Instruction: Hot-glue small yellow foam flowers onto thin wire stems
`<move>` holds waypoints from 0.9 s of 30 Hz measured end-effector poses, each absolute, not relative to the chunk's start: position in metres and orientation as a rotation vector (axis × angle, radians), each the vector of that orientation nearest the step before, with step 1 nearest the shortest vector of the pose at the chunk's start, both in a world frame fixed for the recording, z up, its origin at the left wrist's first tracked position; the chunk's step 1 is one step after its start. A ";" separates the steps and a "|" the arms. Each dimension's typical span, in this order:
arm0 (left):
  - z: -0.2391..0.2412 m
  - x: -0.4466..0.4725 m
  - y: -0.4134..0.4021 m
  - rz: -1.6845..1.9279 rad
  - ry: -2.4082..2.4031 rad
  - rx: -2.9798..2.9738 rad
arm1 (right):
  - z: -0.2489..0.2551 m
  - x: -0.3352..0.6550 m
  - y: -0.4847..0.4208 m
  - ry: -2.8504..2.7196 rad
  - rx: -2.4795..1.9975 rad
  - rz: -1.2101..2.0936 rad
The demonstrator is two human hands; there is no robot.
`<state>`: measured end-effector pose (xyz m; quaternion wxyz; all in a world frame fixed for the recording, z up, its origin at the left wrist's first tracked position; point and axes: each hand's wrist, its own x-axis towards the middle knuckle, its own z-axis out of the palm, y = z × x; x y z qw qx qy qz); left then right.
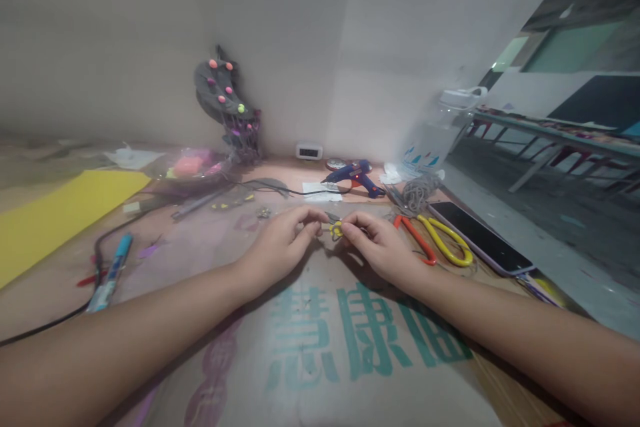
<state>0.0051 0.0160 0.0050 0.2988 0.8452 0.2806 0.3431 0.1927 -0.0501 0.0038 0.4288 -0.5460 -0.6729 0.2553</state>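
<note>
In the head view, the right hand (383, 247) pinches one small yellow piece (336, 230) at the middle; whether the left hand (285, 240), curled just left, also grips, I cannot tell. Beyond lies one glue gun (359, 177); right, one phone (477, 235).

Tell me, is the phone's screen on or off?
It looks off: the phone lies face up, and its screen is dark, with no picture showing.
</note>
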 end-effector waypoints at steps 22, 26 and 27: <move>0.005 0.004 0.016 0.972 0.773 2.290 | 0.004 0.193 -0.051 -1.745 -1.374 0.564; 0.005 0.005 0.016 0.907 0.758 2.335 | 0.006 0.192 -0.051 -1.742 -1.364 0.624; 0.004 0.005 0.016 0.901 0.753 2.344 | 0.006 0.192 -0.051 -1.744 -1.366 0.626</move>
